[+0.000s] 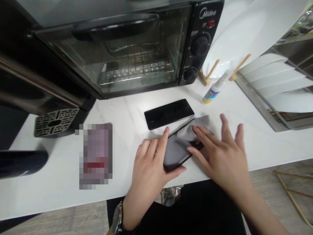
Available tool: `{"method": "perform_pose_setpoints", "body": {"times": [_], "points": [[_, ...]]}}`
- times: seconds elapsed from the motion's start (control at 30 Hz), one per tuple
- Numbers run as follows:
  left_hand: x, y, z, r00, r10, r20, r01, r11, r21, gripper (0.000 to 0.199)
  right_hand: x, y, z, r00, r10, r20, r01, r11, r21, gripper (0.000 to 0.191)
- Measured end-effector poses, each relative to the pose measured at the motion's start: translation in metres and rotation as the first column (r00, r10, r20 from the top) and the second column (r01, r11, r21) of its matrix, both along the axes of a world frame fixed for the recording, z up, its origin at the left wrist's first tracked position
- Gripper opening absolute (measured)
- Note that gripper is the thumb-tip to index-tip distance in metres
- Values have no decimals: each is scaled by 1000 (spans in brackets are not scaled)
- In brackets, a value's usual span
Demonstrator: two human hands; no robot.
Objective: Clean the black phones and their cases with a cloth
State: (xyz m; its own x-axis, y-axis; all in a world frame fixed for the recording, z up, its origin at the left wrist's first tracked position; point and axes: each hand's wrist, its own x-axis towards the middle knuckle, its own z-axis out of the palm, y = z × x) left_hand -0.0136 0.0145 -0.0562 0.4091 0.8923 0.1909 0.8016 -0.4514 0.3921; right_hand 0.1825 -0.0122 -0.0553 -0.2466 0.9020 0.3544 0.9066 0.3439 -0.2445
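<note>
A black-rimmed phone case (174,151), grey on its inner face, lies at a slant on the white counter. My left hand (149,169) grips its left end, index finger along the far edge and thumb along the near edge. Under the fingertips of my right hand (222,155) a grey cloth (187,133) is pinched and pressed onto the right part of the case. Two fingers of that hand stick up away from the cloth. Just beyond the case rests a black phone (169,114), dark side up. My right fingers partly cover the case's right end.
A Midea toaster oven (137,65) stands behind the phone. A spray bottle (211,93) is at back right, near a wooden plate stand (206,78) and a rack of white plates (276,81). A pixelated purple object (96,153) lies left; a slotted drip tray (56,122) sits beyond it.
</note>
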Motion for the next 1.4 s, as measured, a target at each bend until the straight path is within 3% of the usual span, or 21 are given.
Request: {"method": "perform_pose_setpoints", "body": {"times": [0.03, 0.13, 0.17, 0.27, 0.4, 0.5, 0.63, 0.7, 0.8, 0.9, 1.07, 1.17, 1.27, 1.33, 1.4], "points": [[0, 0, 0, 1000, -7, -3, 7, 1000, -7, 110, 2, 1, 0, 1000, 20, 13, -21, 1000, 10, 61], [-1, 0, 1, 1000, -16, -10, 15, 1000, -24, 109, 8, 6, 1, 955, 297, -11, -297, 954, -49, 68], [-1, 0, 1, 1000, -16, -6, 15, 1000, -23, 109, 11, 8, 1, 952, 306, -10, -306, 950, -56, 65], [-2, 1, -1, 1000, -14, 27, 15, 999, -29, 113, 17, 12, -1, 999, 43, 23, -44, 997, 61, 56], [-3, 0, -4, 993, 87, 86, -84, 995, -46, 93, 13, 8, -6, 957, 286, -53, -286, 958, 21, 35], [-4, 2, -3, 982, 128, 139, -121, 991, -57, 75, 14, 7, -9, 947, 308, -86, -303, 950, 72, 18], [-6, 7, 0, 952, 111, 286, -64, 984, -168, 72, 32, 15, -4, 913, 407, -41, -393, 900, 188, 17], [-7, 7, -1, 892, 166, 420, -75, 972, -224, 61, 43, 15, 5, 915, 384, -126, -348, 907, 237, 15], [-7, 1, -3, 776, 264, 572, -125, 954, -271, 37, 54, 7, 18, 893, 226, -389, -120, 953, 278, 13], [-1, -10, -4, 762, 287, 580, -152, 950, -271, 18, 56, 2, 20, 854, 128, -504, 29, 956, 292, 11], [9, -24, -5, 876, 190, 444, -156, 981, -112, 15, 30, 10, 3, 938, 118, -325, -17, 954, 298, 13], [8, -26, -8, 929, 121, 349, -124, 992, -15, 18, -9, 4, -3, 967, 185, -174, -133, 953, 274, 27], [3, -25, -10, 951, 127, 282, -145, 988, 45, 20, -33, -3, -2, 956, 291, -36, -276, 934, 228, 44], [0, -25, -11, 945, 134, 297, -155, 987, 48, 18, -25, 2, -1, 950, 310, 29, -309, 924, 224, 48], [0, -26, -11, 932, 130, 338, -149, 988, 32, 17, -2, 14, 1, 966, 250, 60, -257, 937, 236, 45]]}}
